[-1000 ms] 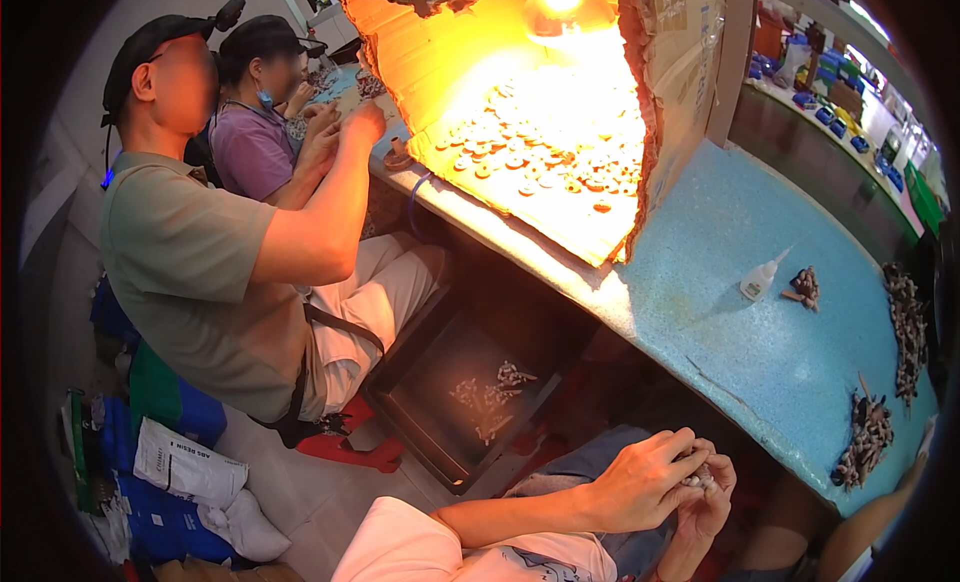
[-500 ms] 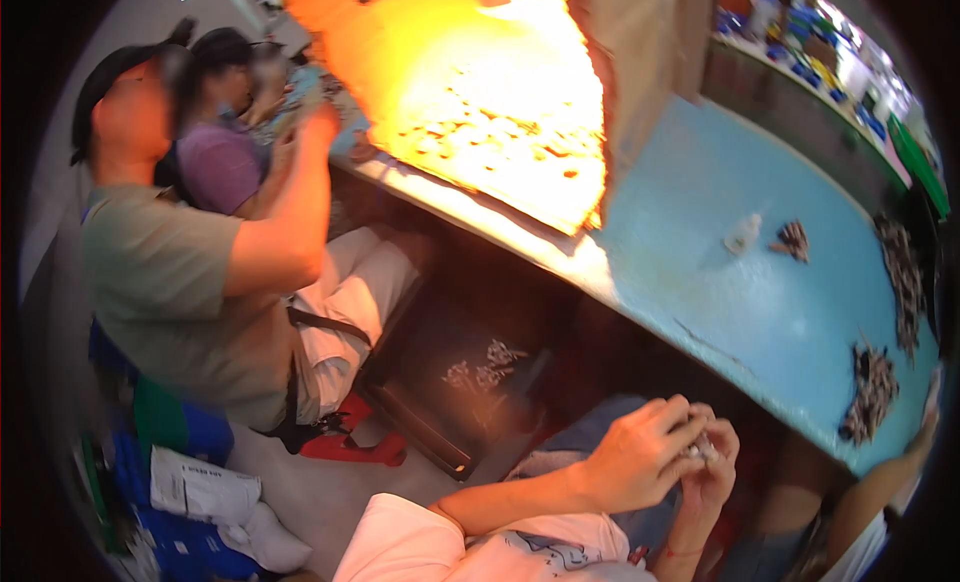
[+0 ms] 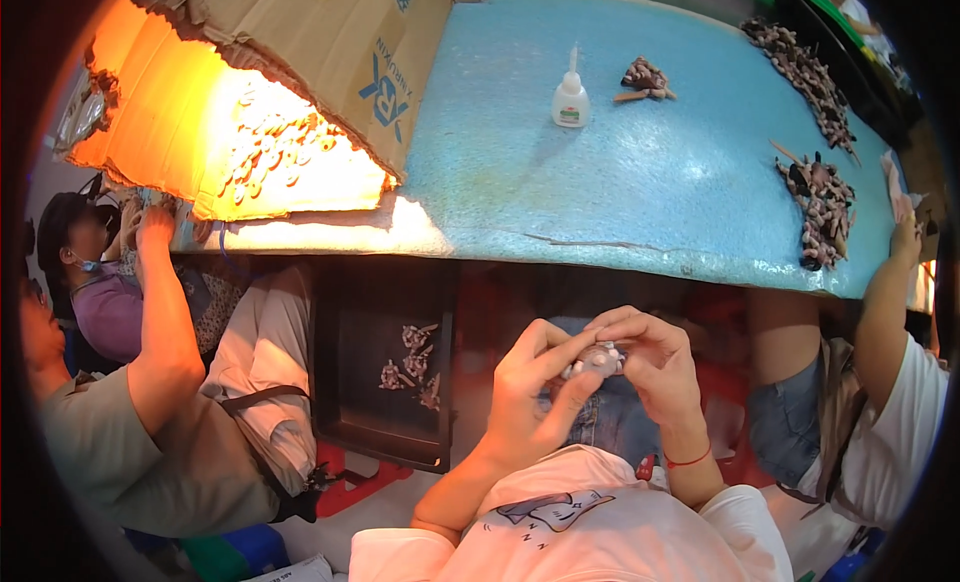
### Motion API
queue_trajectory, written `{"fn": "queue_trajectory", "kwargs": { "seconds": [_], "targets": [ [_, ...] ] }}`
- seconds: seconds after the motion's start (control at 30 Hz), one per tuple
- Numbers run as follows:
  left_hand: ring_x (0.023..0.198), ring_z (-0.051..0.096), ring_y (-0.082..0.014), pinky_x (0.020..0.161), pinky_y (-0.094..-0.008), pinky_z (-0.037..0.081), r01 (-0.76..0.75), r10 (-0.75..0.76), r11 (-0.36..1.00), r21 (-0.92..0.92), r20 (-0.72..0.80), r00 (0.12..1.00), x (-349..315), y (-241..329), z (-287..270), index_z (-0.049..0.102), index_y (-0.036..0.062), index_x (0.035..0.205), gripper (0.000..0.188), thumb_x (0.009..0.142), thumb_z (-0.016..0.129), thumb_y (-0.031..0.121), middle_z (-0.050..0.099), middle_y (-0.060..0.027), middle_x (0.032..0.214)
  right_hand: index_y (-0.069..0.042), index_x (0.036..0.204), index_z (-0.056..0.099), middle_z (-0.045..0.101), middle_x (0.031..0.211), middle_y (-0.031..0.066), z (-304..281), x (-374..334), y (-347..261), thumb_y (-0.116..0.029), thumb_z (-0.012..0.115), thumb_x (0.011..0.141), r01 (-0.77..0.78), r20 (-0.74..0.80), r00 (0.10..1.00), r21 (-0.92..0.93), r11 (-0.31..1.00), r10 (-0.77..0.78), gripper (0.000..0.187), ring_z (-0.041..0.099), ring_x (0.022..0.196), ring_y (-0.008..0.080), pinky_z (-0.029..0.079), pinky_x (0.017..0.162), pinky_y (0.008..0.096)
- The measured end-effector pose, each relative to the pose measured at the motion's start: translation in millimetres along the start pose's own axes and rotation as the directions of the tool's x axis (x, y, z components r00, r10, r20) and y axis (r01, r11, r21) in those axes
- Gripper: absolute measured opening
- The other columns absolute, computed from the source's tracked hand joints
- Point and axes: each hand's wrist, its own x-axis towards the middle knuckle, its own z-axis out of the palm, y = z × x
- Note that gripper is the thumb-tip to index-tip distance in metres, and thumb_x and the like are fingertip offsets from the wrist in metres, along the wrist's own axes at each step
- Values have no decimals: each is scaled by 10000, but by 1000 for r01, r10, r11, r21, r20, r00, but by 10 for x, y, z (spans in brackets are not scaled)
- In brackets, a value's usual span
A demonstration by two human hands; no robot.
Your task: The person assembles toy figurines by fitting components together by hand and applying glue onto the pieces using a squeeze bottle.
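Above my lap, both hands meet on a small pale grey and pinkish figure point(image 3: 598, 360) with rounded white bits. My left hand point(image 3: 532, 387) grips it from the left, thumb along its lower side. From the other side my right hand point(image 3: 655, 367) pinches it with thumb and fingers, which hide part of it. The figure's exact kind is too small to tell. Left of my hands, a black tray point(image 3: 385, 444) sits below table level and holds several small pinkish-grey figures point(image 3: 415, 360).
On the blue table point(image 3: 490, 172) stand a white dropper bottle point(image 3: 570, 102) and a small heap of brownish pieces point(image 3: 646, 79). Larger piles point(image 3: 822, 214) lie at the right. A torn cardboard box point(image 3: 325, 52) shelters brightly lit pieces point(image 3: 270, 147). Co-workers point(image 3: 110, 452) sit on both sides.
My view has swung to the right and levelled, so the table and bottle now lie ahead. My hands appear nearer the picture's middle, still holding the small figure.
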Motion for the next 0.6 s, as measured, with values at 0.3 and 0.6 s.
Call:
{"fn": "queue_trajectory", "kwargs": {
  "seconds": [0.3, 0.6],
  "targets": [
    [537, 564, -152, 420, -245, 450, 518, -495, 239, -822, 356, 793, -56, -57, -35, 547, -67, 1017, 462, 952, 379, 358, 601, -126, 788, -15, 1090, 607, 554, 1004, 107, 146, 0, -311, -197, 779, 648, 105, 33, 994, -459, 882, -101, 509, 589, 869, 160, 509, 639, 237],
    [431, 572, -234, 380, -316, 475, 538, -359, -129, -833, 545, 757, -84, -88, 30, 528, -94, 950, 527, 962, 307, 384, 624, -179, 823, 7, 981, 640, 573, 867, 109, 159, -36, -408, -189, 793, 613, 273, 89, 951, -691, 670, -295, 444, 569, 705, 146, 461, 538, 214]
  ]
}}
